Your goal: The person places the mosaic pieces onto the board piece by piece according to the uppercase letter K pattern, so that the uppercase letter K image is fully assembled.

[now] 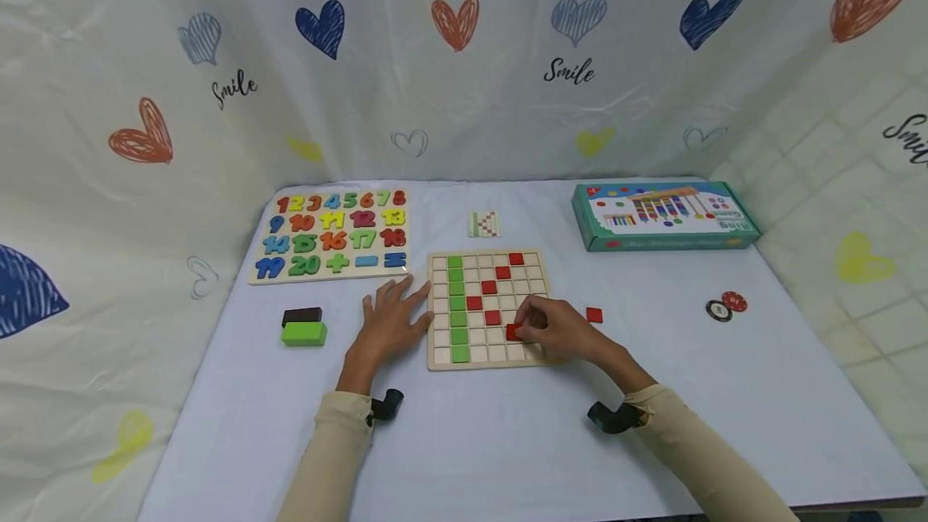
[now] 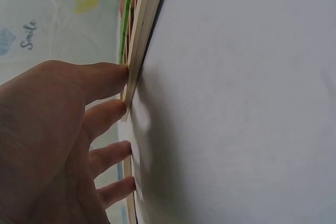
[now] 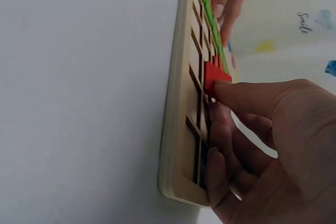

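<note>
A wooden grid board (image 1: pixel 478 366) lies flat on the white-covered table. One column of it is filled with green square tiles (image 1: pixel 457 303), and several red square tiles (image 1: pixel 489 287) sit in slanting lines to their right. My right hand (image 1: pixel 561 330) pinches a red tile (image 3: pixel 215 77) between thumb and fingers over the board's lower right part; the tile looks tilted in the right wrist view. At the board's left edge, my left hand (image 1: pixel 392 319) has its fingers spread, with thumb and index fingertip touching the rim. Another red tile (image 1: pixel 594 315) lies loose right of the board.
A small pattern card (image 1: pixel 484 224) lies behind the board. Back left is a number puzzle board (image 1: pixel 322 279); back right, a green box (image 1: pixel 667 238). Green (image 1: pixel 304 334) and dark (image 1: pixel 301 315) blocks lie at left, red (image 1: pixel 735 301) and black-and-white (image 1: pixel 719 311) discs at right.
</note>
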Available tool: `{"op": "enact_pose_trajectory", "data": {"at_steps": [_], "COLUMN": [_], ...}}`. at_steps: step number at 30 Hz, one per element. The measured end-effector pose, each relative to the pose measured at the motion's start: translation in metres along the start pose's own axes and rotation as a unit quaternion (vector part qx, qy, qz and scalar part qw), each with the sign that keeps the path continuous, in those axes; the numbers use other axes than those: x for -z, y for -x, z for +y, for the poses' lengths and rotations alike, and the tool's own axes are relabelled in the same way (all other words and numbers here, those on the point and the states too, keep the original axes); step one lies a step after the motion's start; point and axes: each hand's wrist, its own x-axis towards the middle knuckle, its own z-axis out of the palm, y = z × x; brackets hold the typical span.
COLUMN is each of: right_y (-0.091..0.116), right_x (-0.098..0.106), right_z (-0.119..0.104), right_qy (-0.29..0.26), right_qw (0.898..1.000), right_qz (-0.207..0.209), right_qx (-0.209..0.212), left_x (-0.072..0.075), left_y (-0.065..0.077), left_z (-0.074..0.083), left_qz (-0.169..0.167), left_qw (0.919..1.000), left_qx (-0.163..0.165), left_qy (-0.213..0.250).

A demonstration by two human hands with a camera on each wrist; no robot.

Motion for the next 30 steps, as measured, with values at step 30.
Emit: {"op": "enact_pose_trajectory", "data": {"at_steps": [30], "right_y": [0.004], "right_x": [-0.005], "right_z": [-0.001], "right_qy": [0.004], "right_qw": [0.999], "right_qz": [0.042], "right_qx": [-0.018], "left_x": [-0.001], "left_y": [0.0], "left_z": [-0.001], "left_qz": [-0.008], "left_qw": [1.0], "left_qx": [0.001], "left_qy": [-0.001]}}
